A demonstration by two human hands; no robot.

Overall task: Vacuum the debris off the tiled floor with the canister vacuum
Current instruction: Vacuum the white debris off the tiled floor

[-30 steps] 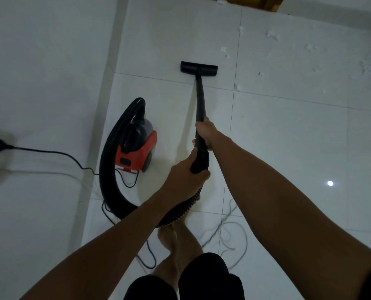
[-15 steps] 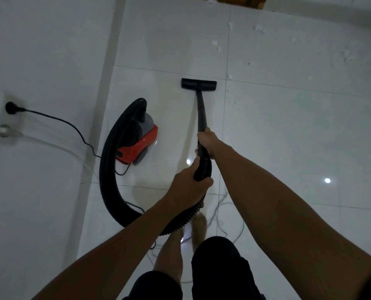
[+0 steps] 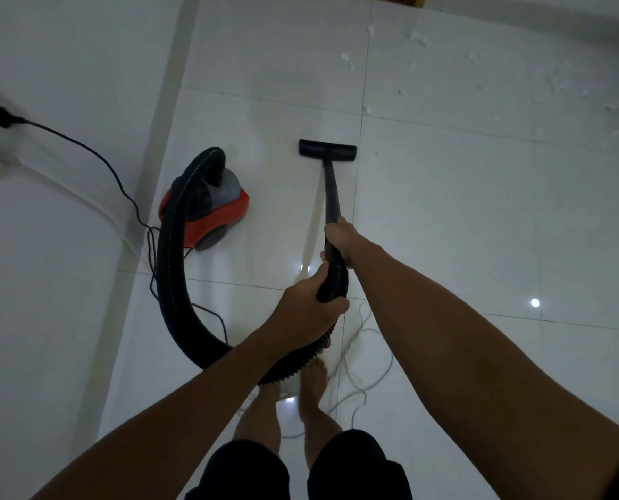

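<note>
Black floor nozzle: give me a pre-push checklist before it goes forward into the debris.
1. Right hand grips the black wand: ok.
2. Left hand grips the black ribbed hose: ok.
3. Black floor nozzle flat on the white tiled floor: ok.
4. White debris lies ahead of the nozzle, not yet reached: ok.
5. Black plug in the wall socket: ok.
6. White cable loops beside the bare feet: not ok.

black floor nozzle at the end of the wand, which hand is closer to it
Right. The right hand grips the black wand just behind the black floor nozzle; the left hand holds the ribbed hose end farther back, toward the person.
</note>
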